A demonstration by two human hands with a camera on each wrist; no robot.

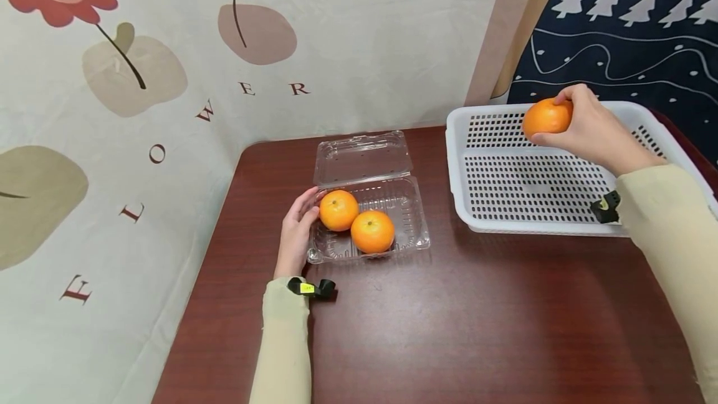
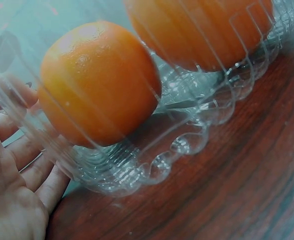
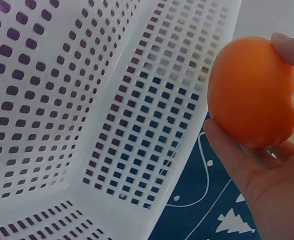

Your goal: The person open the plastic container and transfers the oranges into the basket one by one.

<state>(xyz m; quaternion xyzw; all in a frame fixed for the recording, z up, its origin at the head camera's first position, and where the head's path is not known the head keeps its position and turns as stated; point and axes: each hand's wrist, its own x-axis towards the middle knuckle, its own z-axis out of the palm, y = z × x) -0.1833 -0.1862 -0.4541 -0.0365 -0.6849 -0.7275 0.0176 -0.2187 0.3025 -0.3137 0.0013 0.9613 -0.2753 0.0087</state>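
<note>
In the head view my right hand (image 1: 597,126) holds an orange (image 1: 544,120) over the back part of a white perforated basket (image 1: 461,186). The right wrist view shows thumb and fingers curved about this orange (image 3: 257,92), up beside the basket's rim. A clear plastic clamshell box (image 1: 406,211) lies with its lid (image 1: 364,158) folded back on the table. Two oranges sit inside it, a left orange (image 1: 339,210) and a right orange (image 1: 373,232). My left hand (image 1: 296,229) rests against the box's left side, fingers fairly straight along the wall in the left wrist view.
The dark red-brown table (image 1: 449,317) stands against a pale printed wall cloth (image 1: 370,36). A navy cloth with white trees (image 1: 628,48) hangs behind the basket. Black straps circle both wrists, such as the left wrist strap (image 1: 314,288).
</note>
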